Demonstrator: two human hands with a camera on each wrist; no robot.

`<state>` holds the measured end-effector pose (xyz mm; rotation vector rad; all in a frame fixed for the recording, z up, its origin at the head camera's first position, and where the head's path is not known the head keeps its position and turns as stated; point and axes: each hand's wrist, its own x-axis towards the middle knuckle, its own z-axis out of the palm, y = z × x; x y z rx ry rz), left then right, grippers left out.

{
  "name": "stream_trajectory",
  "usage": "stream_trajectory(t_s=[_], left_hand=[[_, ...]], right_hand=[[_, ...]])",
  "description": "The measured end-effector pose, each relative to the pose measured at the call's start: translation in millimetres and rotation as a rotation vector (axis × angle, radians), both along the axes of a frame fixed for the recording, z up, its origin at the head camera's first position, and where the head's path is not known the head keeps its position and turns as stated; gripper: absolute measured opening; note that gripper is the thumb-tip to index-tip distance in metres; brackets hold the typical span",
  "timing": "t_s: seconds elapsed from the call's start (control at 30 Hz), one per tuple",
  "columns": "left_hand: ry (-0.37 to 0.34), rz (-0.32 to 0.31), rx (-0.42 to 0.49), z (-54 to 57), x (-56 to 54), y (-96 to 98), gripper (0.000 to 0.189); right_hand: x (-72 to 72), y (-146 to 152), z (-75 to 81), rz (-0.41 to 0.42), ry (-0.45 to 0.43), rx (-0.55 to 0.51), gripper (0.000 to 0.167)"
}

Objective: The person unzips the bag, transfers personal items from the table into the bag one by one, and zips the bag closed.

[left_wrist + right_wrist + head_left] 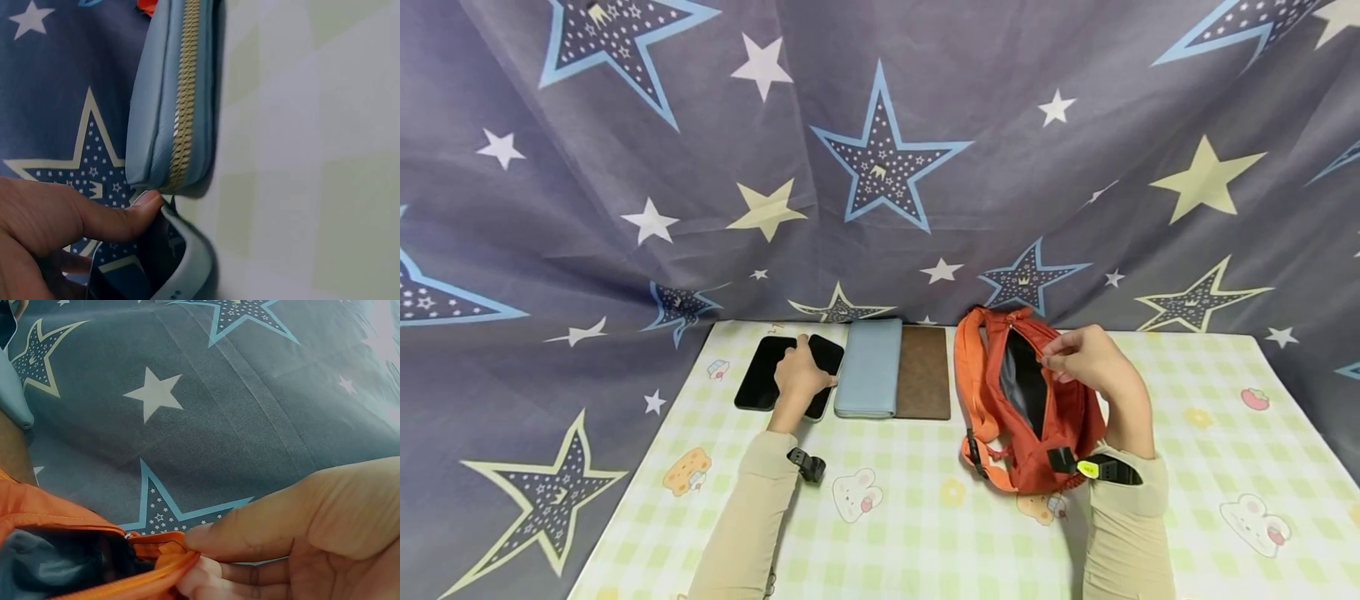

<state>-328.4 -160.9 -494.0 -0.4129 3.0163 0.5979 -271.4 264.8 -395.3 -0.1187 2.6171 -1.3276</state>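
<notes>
My left hand [801, 377] lies over the right one of two black-screened smartphones and grips that smartphone [827, 353] across its sides. In the left wrist view the thumb presses its near edge, beside a light blue zip wallet [147, 112]. The other smartphone [758, 377] lies flat just to the left. On the right, an orange-red bag [1011, 454] lies with its zipped mouth open, showing a dark grey lining. My right hand [1092, 363] pinches the right edge of that mouth between thumb and fingers, as the right wrist view shows [294, 544].
The blue wallet overlaps a brown flat cover or notebook [927, 372] between the phones and the bag. An orange strap with a black buckle [975, 452] lies along the bag's left side. A star-patterned curtain [880, 275] hangs behind the checked tablecloth [910, 517].
</notes>
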Motion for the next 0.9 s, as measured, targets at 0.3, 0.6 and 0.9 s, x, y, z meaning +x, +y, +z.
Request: stream_trajectory(t_s=[0.3, 0.6, 0.9], left_hand=[[-0.041, -0.083, 0.19, 9.6, -6.7, -27.0, 0.081], [-0.262, -0.1, 0.727, 14.7, -5.1, -62.7, 0.071], [-0.373, -0.153, 0.888, 14.0, -4.7, -79.8, 0.081]], right_hand=[[-2.1, -0.9, 0.0, 0.0, -0.015, 0.01, 0.024], [-2.7, 2.7, -1.8, -0.004, -0.011, -0.01, 0.025], [-1.5, 6.5, -1.4, -0.003, -0.006, -0.017, 0.025]])
